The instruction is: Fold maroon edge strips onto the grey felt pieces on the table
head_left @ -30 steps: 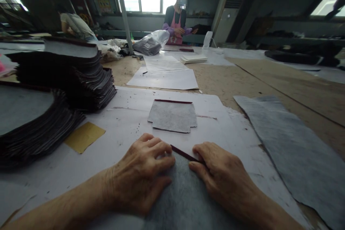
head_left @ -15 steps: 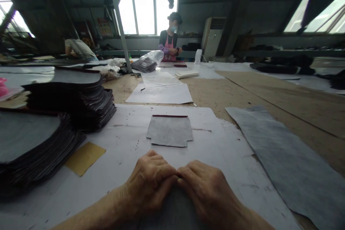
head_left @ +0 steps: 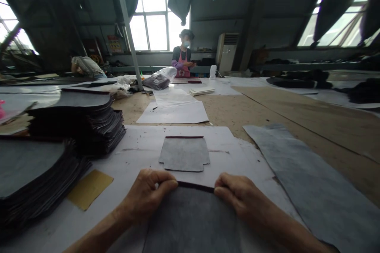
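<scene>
A grey sheet of material (head_left: 192, 217) with a dark folded strip along its far edge lies close in front of me, its near end cut off by the frame. My left hand (head_left: 150, 191) pinches the left end of that strip between thumb and fingers. At the strip's right end, my right hand (head_left: 236, 191) has its fingers closed on the edge. Just beyond the hands, a smaller grey piece (head_left: 184, 155) with notched lower corners and a dark red top edge rests flat on the white paper (head_left: 133, 174).
Two tall stacks of dark-edged grey pieces stand at left, a nearer stack (head_left: 38, 174) and a farther stack (head_left: 77, 122). A tan square (head_left: 90, 189) lies beside them. To the right is a long grey sheet (head_left: 311, 174). A person in a pink apron (head_left: 183, 61) stands across the table.
My hands, close together before, have moved apart along the strip to its two sides, uncovering the dark edge and the grey sheet. The camera view has tilted upward slightly.
</scene>
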The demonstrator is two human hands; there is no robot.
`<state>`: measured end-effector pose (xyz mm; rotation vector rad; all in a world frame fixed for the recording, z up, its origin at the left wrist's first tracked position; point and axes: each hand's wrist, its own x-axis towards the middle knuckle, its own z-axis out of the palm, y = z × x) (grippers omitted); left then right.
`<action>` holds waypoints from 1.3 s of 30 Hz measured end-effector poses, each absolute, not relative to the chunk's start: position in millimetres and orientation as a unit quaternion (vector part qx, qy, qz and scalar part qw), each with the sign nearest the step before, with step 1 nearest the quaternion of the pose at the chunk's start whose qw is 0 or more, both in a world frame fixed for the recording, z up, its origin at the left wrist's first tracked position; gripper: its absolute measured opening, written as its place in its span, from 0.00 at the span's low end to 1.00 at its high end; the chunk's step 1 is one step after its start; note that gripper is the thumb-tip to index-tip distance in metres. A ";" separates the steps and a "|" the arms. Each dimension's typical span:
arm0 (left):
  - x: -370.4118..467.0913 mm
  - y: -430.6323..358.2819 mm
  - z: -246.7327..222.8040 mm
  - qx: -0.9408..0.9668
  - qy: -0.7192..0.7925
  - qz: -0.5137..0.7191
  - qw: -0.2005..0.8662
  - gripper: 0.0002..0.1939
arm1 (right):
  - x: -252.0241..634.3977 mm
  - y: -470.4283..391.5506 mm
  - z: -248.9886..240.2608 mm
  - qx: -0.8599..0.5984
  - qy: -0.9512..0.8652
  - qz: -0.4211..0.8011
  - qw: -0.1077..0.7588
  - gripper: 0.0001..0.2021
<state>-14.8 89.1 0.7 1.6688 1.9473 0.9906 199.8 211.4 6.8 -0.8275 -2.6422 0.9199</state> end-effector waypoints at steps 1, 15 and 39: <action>-15.9 90.4 0.2 0.585 0.700 0.349 0.215 0.16 | 199.4 212.9 7.4 -0.290 -0.888 0.337 0.113 0.07; -28.0 95.2 -5.1 0.461 0.691 0.419 0.366 0.13 | 201.9 223.1 0.1 -0.369 -0.840 0.372 0.143 0.10; -101.1 202.9 -10.4 0.495 0.785 0.341 0.150 0.13 | 101.5 326.6 3.5 -0.436 -0.821 0.331 0.159 0.11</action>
